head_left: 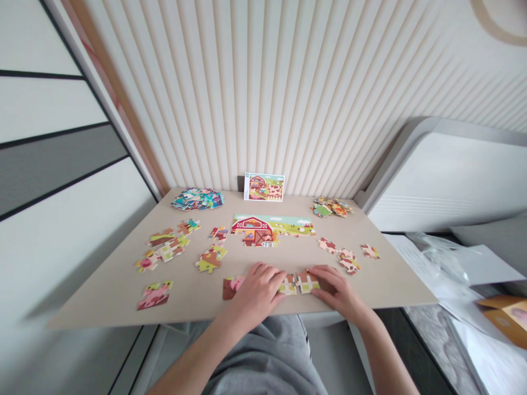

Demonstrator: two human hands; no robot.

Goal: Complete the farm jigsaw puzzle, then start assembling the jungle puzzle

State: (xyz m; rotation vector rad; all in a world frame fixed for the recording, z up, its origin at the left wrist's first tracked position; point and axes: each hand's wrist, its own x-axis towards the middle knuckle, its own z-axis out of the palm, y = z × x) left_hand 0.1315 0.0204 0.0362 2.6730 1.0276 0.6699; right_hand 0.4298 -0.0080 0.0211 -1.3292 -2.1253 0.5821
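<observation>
- The open left hand [257, 291] lies flat, touching a small white-fence cardboard puzzle piece [287, 285] near the bottom edge of the beige desk [102, 291].
- The open right hand [335, 288] presses a second white-fence piece [308, 282].
- The left hand hides part of a brown-and-pink piece [230, 288].

Two jigsaw pieces [297, 283] printed with white picket fence lay flat, side by side, near the front edge of the table [102, 296], in front of the half-built red barn puzzle [263, 230], a brown-and-pink piece [233, 287] off to their left.
</observation>
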